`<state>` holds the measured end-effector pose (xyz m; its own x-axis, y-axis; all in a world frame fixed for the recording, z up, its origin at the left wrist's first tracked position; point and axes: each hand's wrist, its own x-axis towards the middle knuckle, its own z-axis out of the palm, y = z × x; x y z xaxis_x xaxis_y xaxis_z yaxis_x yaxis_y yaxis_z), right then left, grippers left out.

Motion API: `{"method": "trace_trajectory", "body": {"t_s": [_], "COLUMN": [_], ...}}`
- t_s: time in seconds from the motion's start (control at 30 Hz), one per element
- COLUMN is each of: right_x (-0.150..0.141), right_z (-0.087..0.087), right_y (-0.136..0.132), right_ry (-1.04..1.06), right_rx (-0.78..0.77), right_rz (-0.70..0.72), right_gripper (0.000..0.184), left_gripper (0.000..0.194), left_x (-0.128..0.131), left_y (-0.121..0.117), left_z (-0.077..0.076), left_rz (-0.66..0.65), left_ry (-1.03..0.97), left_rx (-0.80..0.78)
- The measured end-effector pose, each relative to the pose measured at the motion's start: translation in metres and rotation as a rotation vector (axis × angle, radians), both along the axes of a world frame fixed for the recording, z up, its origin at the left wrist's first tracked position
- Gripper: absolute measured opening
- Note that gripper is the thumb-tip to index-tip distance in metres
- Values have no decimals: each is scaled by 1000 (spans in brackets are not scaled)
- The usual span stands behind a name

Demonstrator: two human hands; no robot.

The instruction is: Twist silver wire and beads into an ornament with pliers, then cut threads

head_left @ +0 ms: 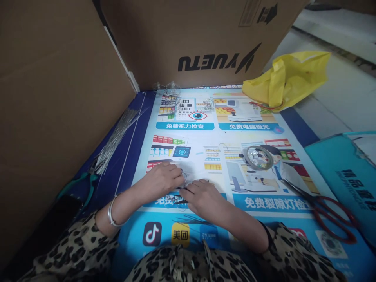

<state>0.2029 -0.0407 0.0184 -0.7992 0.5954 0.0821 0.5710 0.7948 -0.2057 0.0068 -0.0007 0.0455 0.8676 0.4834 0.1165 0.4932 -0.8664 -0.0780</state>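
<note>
My left hand point(165, 177) has its fingers curled in a pinch at the near middle of the poster sheet. A thin, looped wire point(185, 177) shows at its fingertips. Close beside it, my right hand point(203, 199) is closed too, its fingertips meeting the same spot. Dark thin pieces point(179, 201) stick out from under the right fingers; their kind is not clear. What lies inside each grip is mostly hidden. Several dark thin strands point(192, 220) lie on the sheet just below the hands.
A bundle of silver wires point(116, 137) and teal-handled pliers point(89, 180) lie left. To the right are a round dish of beads point(258, 157), red-handled scissors point(333, 219) and a teal bag point(343, 176). Bent wire pieces point(170, 94), a yellow bag point(289, 80) and cardboard point(182, 35) stand behind.
</note>
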Motion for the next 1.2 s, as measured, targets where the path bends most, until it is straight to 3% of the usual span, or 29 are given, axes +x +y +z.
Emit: {"method": "trace_trajectory", "body": {"t_s": [0.23, 0.37, 0.67, 0.93, 1.2], "right_x": [4, 6, 10, 10, 10], "right_z": [10, 19, 11, 11, 7], "right_y": [2, 4, 8, 6, 6], "right_ry": [-62, -91, -35, -33, -58], "right_rx": [77, 155, 316, 350, 283], "right_rz": [6, 112, 261, 245, 186], "right_gripper": [4, 7, 16, 15, 12], "left_gripper": [10, 7, 13, 10, 7], "left_x": [-3, -3, -4, -6, -6], "left_y": [2, 0, -1, -2, -2], "left_z": [0, 1, 3, 2, 7], "left_rz": [-16, -22, -28, -41, -29], "left_ry": [-13, -14, -116, -75, -68], "left_rx": [-59, -58, -90, -97, -109]}}
